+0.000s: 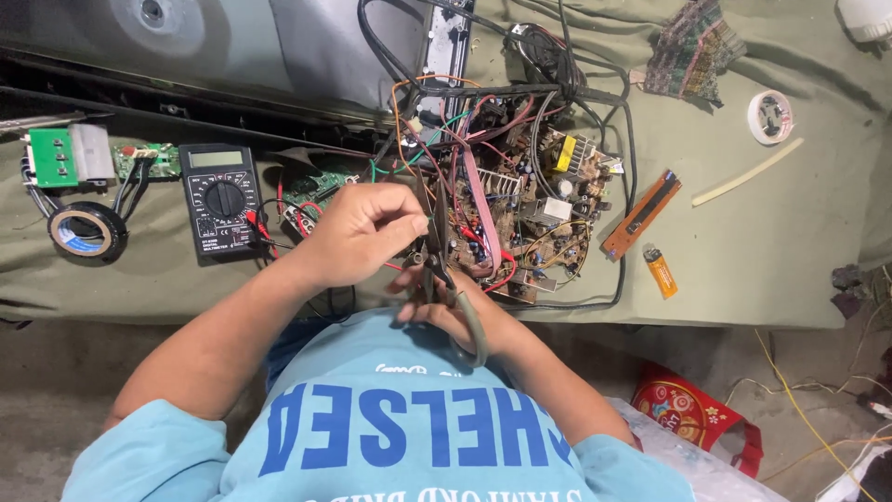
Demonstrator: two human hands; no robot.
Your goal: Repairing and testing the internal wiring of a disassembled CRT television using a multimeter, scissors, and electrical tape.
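My left hand is closed in a pinch at the left edge of a brown circuit board crowded with parts and tangled wires. It seems to grip a thin wire there. Just below, close to my chest, my right hand holds a pair of pliers with grey-green handles, jaws pointing up toward the board's edge near my left fingertips. The exact spot the jaws touch is hidden by my fingers.
A black multimeter with red leads lies left of my hand, beside small green boards and a black tape roll. An orange lighter, brown strip part and white tape roll lie right. A grey casing stands behind.
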